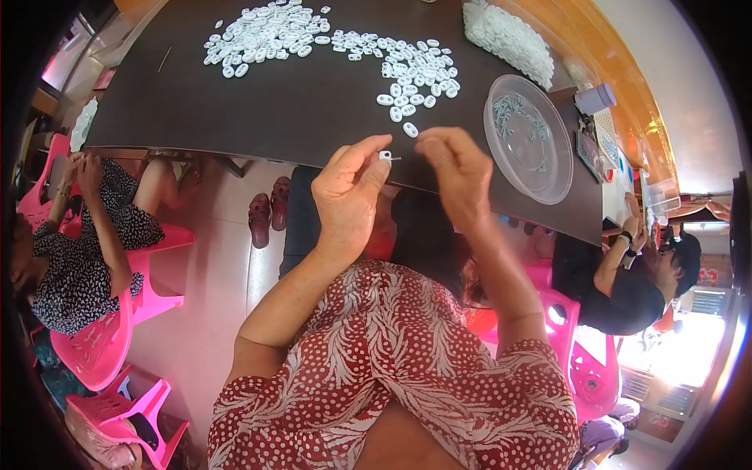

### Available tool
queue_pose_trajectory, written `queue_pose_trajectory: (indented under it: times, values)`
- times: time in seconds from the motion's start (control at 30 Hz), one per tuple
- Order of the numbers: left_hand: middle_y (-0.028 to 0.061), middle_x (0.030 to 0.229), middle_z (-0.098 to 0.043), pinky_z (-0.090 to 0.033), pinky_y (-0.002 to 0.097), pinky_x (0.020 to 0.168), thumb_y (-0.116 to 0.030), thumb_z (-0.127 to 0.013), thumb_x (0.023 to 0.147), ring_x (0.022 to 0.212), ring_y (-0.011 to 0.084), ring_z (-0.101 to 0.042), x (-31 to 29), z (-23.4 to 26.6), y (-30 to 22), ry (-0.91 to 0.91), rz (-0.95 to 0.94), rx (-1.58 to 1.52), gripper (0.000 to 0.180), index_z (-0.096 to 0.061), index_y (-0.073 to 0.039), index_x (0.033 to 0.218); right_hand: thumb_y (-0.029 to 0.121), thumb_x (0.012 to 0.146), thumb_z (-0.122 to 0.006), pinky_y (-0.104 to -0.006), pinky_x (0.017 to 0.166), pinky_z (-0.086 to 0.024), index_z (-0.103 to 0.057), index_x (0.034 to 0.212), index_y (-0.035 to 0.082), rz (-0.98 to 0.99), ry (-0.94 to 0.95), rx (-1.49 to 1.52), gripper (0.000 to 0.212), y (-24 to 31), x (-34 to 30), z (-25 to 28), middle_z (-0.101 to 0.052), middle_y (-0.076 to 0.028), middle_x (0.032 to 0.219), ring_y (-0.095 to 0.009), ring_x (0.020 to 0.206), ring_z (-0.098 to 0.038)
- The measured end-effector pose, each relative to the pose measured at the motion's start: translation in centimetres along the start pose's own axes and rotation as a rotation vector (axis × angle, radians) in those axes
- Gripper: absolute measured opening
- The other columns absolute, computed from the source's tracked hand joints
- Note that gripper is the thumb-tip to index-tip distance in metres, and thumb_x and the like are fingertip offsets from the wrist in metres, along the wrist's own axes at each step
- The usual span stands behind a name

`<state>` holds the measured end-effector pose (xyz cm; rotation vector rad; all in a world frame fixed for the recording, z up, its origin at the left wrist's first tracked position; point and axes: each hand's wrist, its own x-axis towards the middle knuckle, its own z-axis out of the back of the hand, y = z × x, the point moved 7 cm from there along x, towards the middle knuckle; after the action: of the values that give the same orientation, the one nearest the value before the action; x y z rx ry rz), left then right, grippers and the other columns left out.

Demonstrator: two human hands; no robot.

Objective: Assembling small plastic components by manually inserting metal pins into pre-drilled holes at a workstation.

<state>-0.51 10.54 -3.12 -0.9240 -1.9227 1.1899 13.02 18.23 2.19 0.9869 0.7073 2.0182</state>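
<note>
At the near table edge, my left hand (346,188) pinches a small white plastic piece (385,156) between thumb and forefinger. From its right side a thin metal screw (395,159) sticks out. My right hand (458,168) is just to the right, apart from the piece, with curled fingers and thumb brought together; anything inside them is hidden. Just beyond the hands lies a single white oval piece (410,130) with two holes. Similar pieces form a loose group (419,66) behind it and a larger pile (262,35) to the left.
A round clear plastic dish (526,178) with small screws (517,117) stands right on the dark table (172,110). Behind it sits a clear bag of white pieces (509,43). A lidded cup (595,99) is farther right. People sit on both sides; pink chairs (90,345) stand left.
</note>
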Motion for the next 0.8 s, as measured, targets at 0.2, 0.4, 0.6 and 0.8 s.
queue_pose_trajectory:
  times: [0.2,0.4,0.6,0.8]
  values:
    - [0.0023,0.084,-0.060,-0.044,0.0179,0.062,0.000,-0.062,0.083,0.071,0.0067,-0.054,0.5,0.3,1.0,-0.006,0.083,-0.183,0.022,-0.064,0.002,0.105,0.010,0.075,-0.065,-0.0378,0.068,-0.043,-0.064,0.085,0.004,0.213,-0.031,-0.356,0.012,-0.4,1.8,0.5,-0.058,-0.010,0.076,-0.028,0.075,-0.054]
    - [0.0056,0.084,-0.063,-0.046,0.0192,0.059,-0.002,-0.063,0.083,0.069,0.0078,-0.057,0.6,0.2,0.9,0.003,0.141,-0.269,0.020,-0.064,0.002,0.102,0.011,0.069,-0.070,-0.0380,0.065,-0.041,-0.062,0.079,0.007,0.371,0.018,-0.619,0.014,0.2,1.8,-1.9,-0.055,-0.008,0.075,-0.027,0.077,-0.051]
    - [0.0064,0.081,-0.064,-0.045,0.0191,0.056,-0.001,-0.063,0.082,0.066,0.0085,-0.057,0.9,0.1,0.6,0.008,0.165,-0.311,0.018,-0.064,0.002,0.100,0.006,0.074,-0.066,-0.0330,0.058,-0.042,-0.061,0.079,0.003,0.432,0.023,-0.512,0.008,-0.3,2.1,-1.6,-0.057,-0.006,0.071,-0.021,0.067,-0.053]
    - [0.0069,0.080,-0.064,-0.044,0.0190,0.054,-0.001,-0.063,0.082,0.064,0.0089,-0.057,0.9,0.0,0.7,0.003,0.214,-0.252,0.015,-0.064,0.003,0.097,0.008,0.083,-0.063,-0.0185,0.058,-0.043,-0.065,0.093,-0.001,-0.355,0.161,0.364,0.014,-2.8,1.1,-1.1,-0.065,-0.004,0.077,-0.005,0.065,-0.056]
